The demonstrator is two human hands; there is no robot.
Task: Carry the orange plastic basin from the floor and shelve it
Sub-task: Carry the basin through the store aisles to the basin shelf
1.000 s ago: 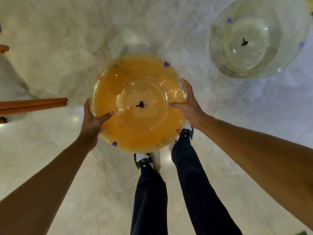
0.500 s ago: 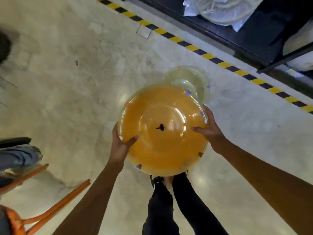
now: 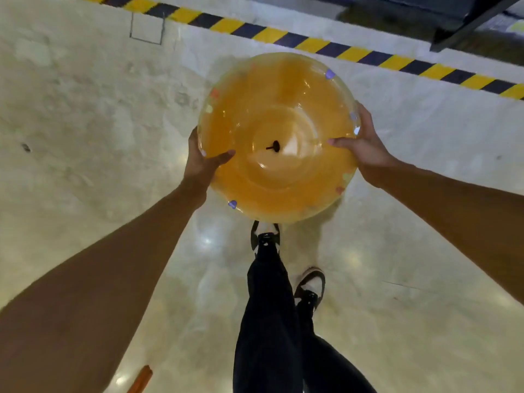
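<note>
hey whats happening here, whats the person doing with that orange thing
A person is carrying the orange plastic basin in both bare hands, held out in front above the floor. The left hand grips one side of the rim and the right hand grips the opposite side, thumbs hooked inside. They appear to be mid-step, heading toward the yellow-and-black striped floor line, with a dark frame just beyond it. The basin is not yet shelved.

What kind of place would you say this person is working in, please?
Probably a warehouse or storeroom: a polished concrete floor, a yellow-and-black hazard stripe marking a boundary, and dark metal shelving just beyond it, towards which the orange basin is being carried.
</note>
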